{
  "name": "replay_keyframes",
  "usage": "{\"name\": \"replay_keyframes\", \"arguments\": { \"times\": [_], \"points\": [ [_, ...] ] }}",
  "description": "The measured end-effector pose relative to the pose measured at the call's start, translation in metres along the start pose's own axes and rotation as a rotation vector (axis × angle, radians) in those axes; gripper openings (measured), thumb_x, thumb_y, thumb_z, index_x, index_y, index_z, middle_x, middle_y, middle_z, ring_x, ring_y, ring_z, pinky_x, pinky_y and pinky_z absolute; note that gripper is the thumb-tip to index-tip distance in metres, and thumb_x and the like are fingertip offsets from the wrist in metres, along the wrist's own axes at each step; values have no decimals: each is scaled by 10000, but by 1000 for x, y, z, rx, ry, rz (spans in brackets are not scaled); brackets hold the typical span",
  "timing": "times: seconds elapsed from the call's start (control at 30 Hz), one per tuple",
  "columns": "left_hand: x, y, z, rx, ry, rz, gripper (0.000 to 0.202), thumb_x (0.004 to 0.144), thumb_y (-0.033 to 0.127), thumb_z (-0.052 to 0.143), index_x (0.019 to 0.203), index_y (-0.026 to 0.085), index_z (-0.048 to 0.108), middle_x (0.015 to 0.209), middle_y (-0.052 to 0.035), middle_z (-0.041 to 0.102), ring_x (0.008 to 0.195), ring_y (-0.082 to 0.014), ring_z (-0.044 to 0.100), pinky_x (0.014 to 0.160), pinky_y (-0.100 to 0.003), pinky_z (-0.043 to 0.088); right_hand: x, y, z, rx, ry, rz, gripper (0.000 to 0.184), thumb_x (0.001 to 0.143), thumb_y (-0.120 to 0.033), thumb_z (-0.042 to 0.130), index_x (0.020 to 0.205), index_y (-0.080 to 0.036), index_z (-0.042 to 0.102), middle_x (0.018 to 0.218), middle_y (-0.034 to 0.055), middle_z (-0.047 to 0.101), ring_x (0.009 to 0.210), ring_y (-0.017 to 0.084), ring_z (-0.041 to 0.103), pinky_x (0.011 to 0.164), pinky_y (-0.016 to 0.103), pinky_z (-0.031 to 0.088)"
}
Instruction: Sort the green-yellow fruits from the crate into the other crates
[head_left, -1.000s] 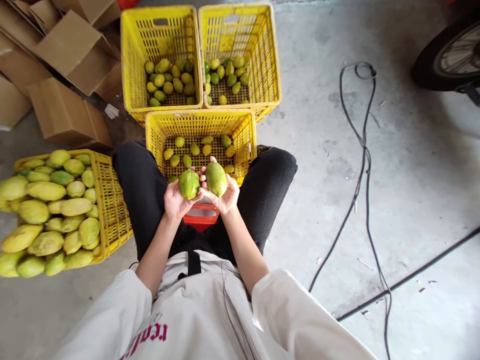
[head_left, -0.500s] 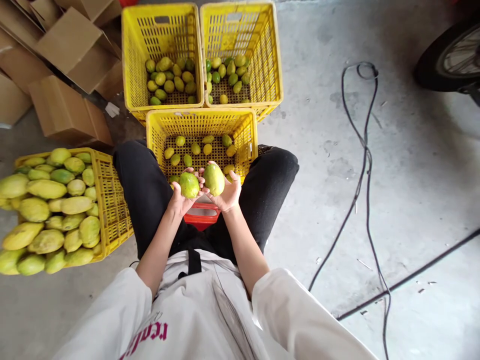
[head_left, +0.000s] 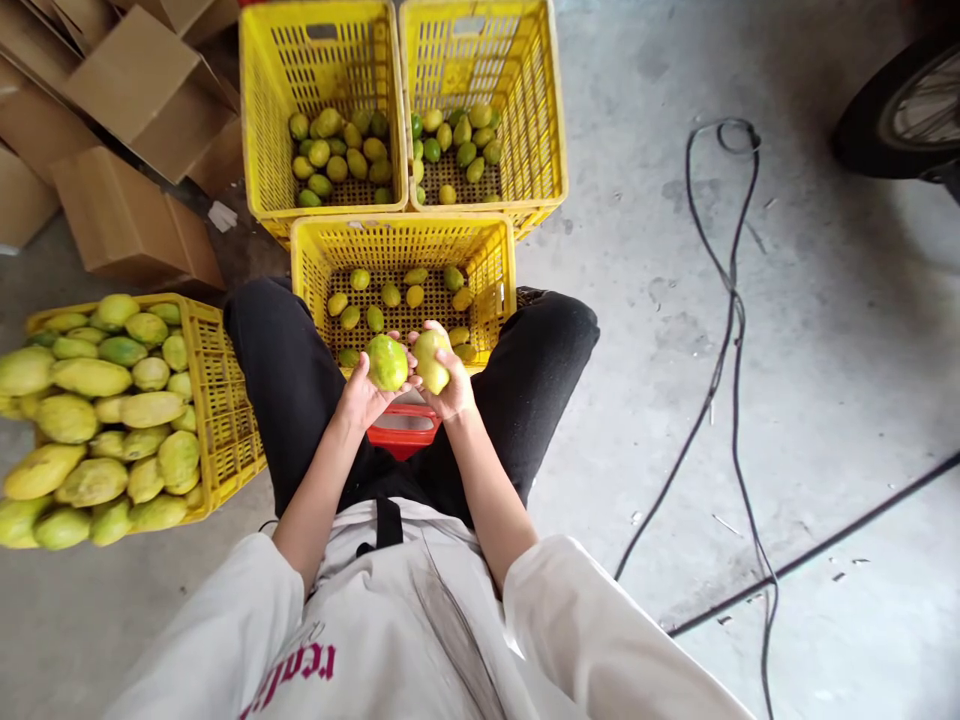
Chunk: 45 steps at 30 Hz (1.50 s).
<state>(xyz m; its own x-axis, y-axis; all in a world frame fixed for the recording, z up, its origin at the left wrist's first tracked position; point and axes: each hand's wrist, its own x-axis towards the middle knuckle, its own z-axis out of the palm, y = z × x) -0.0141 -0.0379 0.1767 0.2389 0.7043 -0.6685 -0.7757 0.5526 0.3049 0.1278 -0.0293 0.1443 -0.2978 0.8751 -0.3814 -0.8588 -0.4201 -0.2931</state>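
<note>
My left hand (head_left: 362, 400) is closed around a round, glossy green papaya (head_left: 387, 362). In my right hand (head_left: 456, 392) is a paler yellow-green papaya (head_left: 430, 364), with the thumb lying across its side. Both hands are close together between my knees, fingertips nearly meeting. Just beyond them, partly below, is the near yellow crate (head_left: 405, 228), with several small green and yellow papayas (head_left: 391, 294) spread over its slatted floor. The undersides of the held fruits are hidden by my palms.
Two more yellow crates (head_left: 322, 212) (head_left: 487, 207) stand behind, part filled with fruit. A heaped yellow crate (head_left: 225, 420) is on my left. Cardboard boxes (head_left: 135, 215) lie at upper left. Black cable (head_left: 731, 285) trails over the floor; a wheel (head_left: 900, 110) stands far right. Something red (head_left: 403, 437) is beneath me.
The papaya in my right hand has been turned, and my thumb has moved over its side. The papaya in my left hand has shifted slightly up and to the right.
</note>
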Motion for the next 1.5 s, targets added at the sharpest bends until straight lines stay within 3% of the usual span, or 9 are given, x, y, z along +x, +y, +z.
{"name": "replay_keyframes", "arguments": {
  "times": [0.23, 0.37, 0.47, 0.67, 0.83, 0.97, 1.1, 1.23, 1.5],
  "points": [
    [3, 4, -2, 5, 67, -4, 396, 1048, 536, 550, 1203, 193, 675, 827, -48, 732, 654, -170, 704, 568, -240, 570, 1, 2, 6, -125, 19, 18, 377, 839, -378, 714, 1180, -277, 588, 1047, 20, 717, 847, 189, 703, 580, 270, 615],
    [-2, 10, 2, -62, 90, 44, 409, 1057, 466, 489, 1303, 186, 655, 948, -75, 781, 711, -169, 746, 643, -247, 618, -5, -9, 16, 33, 72, 43, 485, 842, -379, 592, 1321, -302, 607, 1170, 44, 754, 1112, 254, 745, 868, 466, 690],
    [-5, 12, 3, -64, 51, 92, 486, 1031, 468, 476, 1413, 217, 642, 1046, -86, 796, 834, -208, 779, 759, -319, 658, -8, -12, 21, 67, 84, 80, 571, 850, -337, 565, 1420, -319, 581, 1239, 49, 762, 1167, 253, 752, 945, 509, 678],
    [-4, 7, -2, -12, 42, 31, 478, 1029, 459, 534, 1438, 224, 612, 1135, -112, 788, 904, -236, 788, 860, -400, 670, -5, -5, 10, 67, 65, 97, 555, 904, -368, 689, 1436, -286, 555, 1094, 34, 770, 857, 181, 764, 702, 311, 698],
    [-1, 1, -5, 44, 41, 34, 347, 983, 398, 684, 1295, 253, 642, 1024, -59, 747, 777, -166, 726, 636, -240, 579, 0, -1, 2, -21, 93, 104, 515, 879, -324, 753, 1363, -282, 584, 1101, 22, 749, 804, 155, 736, 565, 210, 629],
    [-2, 1, -2, 35, 28, 63, 301, 1010, 429, 632, 1225, 225, 681, 997, -72, 752, 762, -170, 716, 561, -222, 531, 2, 1, 1, -34, 89, 104, 472, 907, -369, 735, 1349, -273, 598, 1117, 40, 766, 777, 145, 731, 541, 181, 582],
    [-5, 4, 2, -14, 28, 103, 490, 1043, 483, 483, 1416, 229, 676, 1192, -125, 783, 1049, -264, 773, 849, -382, 651, 0, -1, 4, 45, 115, 70, 499, 965, -532, 606, 1399, -287, 606, 1174, 67, 788, 900, 208, 774, 660, 294, 656],
    [-6, 7, 5, -55, 41, 130, 522, 1034, 370, 456, 1517, 265, 623, 1314, -116, 780, 1240, -299, 747, 1051, -486, 615, -2, -7, 9, 59, 121, 64, 543, 968, -437, 497, 1493, -310, 549, 1340, 68, 767, 1102, 253, 780, 878, 486, 695],
    [-1, 1, -2, -3, 120, 86, 395, 1061, 529, 575, 1274, 228, 719, 1119, -94, 778, 936, -207, 760, 748, -289, 603, -1, -2, 1, -21, 71, 158, 501, 955, -371, 670, 1422, -251, 536, 1107, 51, 812, 856, 183, 810, 705, 280, 691]
  ]
}}
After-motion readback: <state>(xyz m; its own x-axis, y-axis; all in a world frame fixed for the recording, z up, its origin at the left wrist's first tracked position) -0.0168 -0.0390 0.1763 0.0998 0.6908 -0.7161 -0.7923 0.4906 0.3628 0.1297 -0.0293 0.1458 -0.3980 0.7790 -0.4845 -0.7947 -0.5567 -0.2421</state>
